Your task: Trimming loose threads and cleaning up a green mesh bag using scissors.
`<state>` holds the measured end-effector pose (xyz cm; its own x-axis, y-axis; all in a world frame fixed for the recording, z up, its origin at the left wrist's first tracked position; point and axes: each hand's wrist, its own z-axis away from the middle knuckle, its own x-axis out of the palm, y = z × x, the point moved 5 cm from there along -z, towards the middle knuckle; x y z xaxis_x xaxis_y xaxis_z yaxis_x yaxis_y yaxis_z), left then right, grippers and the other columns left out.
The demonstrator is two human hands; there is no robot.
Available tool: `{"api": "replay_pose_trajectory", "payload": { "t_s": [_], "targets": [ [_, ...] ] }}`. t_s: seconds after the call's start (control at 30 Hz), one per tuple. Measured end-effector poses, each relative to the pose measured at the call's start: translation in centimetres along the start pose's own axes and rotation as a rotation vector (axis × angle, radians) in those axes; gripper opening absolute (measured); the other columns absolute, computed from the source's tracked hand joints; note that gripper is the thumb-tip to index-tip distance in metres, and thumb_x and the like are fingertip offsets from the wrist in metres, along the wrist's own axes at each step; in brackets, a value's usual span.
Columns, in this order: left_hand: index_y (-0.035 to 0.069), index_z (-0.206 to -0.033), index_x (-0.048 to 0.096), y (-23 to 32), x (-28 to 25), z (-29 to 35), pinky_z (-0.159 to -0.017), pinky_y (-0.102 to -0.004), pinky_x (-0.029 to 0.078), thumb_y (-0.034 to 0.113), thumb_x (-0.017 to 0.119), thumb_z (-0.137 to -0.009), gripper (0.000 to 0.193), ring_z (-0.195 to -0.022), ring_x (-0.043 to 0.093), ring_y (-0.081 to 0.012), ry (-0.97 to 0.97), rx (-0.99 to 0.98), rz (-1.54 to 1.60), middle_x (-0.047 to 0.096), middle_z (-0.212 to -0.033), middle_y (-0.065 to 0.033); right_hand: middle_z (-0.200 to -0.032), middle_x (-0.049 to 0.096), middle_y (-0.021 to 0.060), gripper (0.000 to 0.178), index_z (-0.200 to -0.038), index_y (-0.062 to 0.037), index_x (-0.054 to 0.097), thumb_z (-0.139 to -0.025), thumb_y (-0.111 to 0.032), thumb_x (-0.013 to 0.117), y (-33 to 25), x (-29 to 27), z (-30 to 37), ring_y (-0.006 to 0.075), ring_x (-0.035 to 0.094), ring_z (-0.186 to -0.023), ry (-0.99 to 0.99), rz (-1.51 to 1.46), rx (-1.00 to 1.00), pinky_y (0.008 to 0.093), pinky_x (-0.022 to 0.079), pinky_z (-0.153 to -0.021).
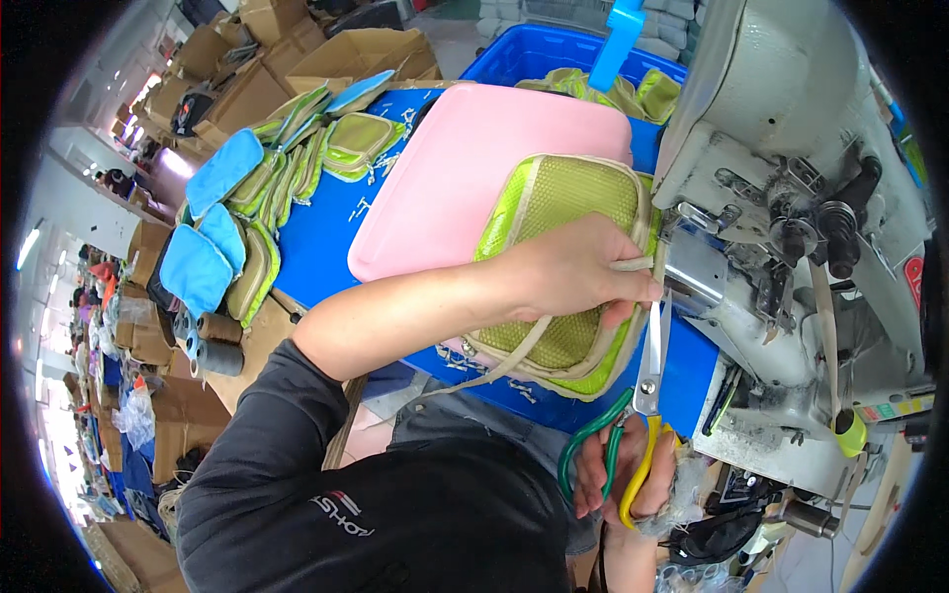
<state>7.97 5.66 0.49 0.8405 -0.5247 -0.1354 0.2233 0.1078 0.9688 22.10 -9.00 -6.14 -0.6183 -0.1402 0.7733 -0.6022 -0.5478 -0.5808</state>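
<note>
My left hand reaches across from the left, its fingers pinched on a narrow beige binding tape beside the sewing machine's metal bed. Below that hand lies a lime-green mesh pouch piece with beige bound edges, partly covered by the hand. A loose tail of tape trails off to the lower left. In my right hand is a pair of scissors with one green and one yellow handle. Their blades point up, slightly apart, with the tips close to my left fingertips and the tape.
The grey sewing machine fills the right side. Under the pouch piece are a pink board and a blue tabletop with thread scraps. Several stacked pouch pieces and thread cones sit left; a blue crate stands behind.
</note>
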Motion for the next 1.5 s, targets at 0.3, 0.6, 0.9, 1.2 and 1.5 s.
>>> {"api": "replay_pose_trajectory", "payload": {
  "t_s": [0.3,0.6,0.9,1.2,1.5],
  "targets": [
    [0.003,-0.072,0.064,-0.1,-0.1,-0.1,-0.056,-0.0224,0.036,0.022,0.062,-0.093,0.028,-0.056,0.048,-0.0050,-0.019,-0.001,-0.041,0.057,-0.057,0.0010,-0.054,0.042,0.0020,0.068,-0.094,-0.0077,0.050,-0.091,-0.073,0.032,0.1,3.1,0.1,0.0111,0.036,-0.034,0.152,-0.208,0.081,0.0245,0.034,-0.027],
    [0.001,-0.081,0.067,-0.4,-0.1,-0.1,-0.069,-0.0230,0.041,0.021,0.064,-0.092,0.023,-0.063,0.053,-0.0067,-0.052,-0.077,0.061,0.060,-0.059,-0.0018,-0.054,0.039,-0.0007,0.068,-0.093,-0.0102,0.048,-0.089,-0.076,0.030,0.5,5.2,0.0,0.0080,0.034,-0.034,0.158,-0.264,0.085,0.0214,0.031,-0.028],
    [0.000,-0.086,0.067,-0.3,-0.2,-0.1,-0.071,-0.0228,0.042,0.021,0.063,-0.093,0.023,-0.064,0.054,-0.0063,-0.077,-0.074,0.075,0.061,-0.061,-0.0020,-0.056,0.038,-0.0021,0.065,-0.094,-0.0110,0.042,-0.090,-0.075,0.032,0.2,5.4,-0.3,0.0065,0.032,-0.035,0.167,-0.127,0.065,0.0199,0.031,-0.029],
    [0.003,-0.093,0.066,-0.6,-0.1,-0.1,-0.045,-0.0187,0.024,0.025,0.061,-0.096,0.023,-0.049,0.041,-0.0013,-0.126,-0.074,0.119,0.057,-0.059,0.0003,-0.055,0.038,-0.0015,0.068,-0.092,-0.0103,0.045,-0.089,-0.077,0.029,0.1,5.7,-0.8,0.0074,0.031,-0.034,0.166,-0.236,0.090,0.0211,0.029,-0.029],
    [0.003,-0.093,0.066,-0.6,-0.2,-0.2,-0.044,-0.0186,0.023,0.027,0.061,-0.096,0.024,-0.048,0.040,-0.0014,-0.126,-0.098,0.119,0.056,-0.059,0.0005,-0.054,0.038,-0.0023,0.067,-0.093,-0.0108,0.045,-0.090,-0.075,0.028,-0.1,5.7,-1.1,0.0061,0.032,-0.035,0.128,-0.290,0.085,0.0194,0.027,-0.029]
  ]
}}
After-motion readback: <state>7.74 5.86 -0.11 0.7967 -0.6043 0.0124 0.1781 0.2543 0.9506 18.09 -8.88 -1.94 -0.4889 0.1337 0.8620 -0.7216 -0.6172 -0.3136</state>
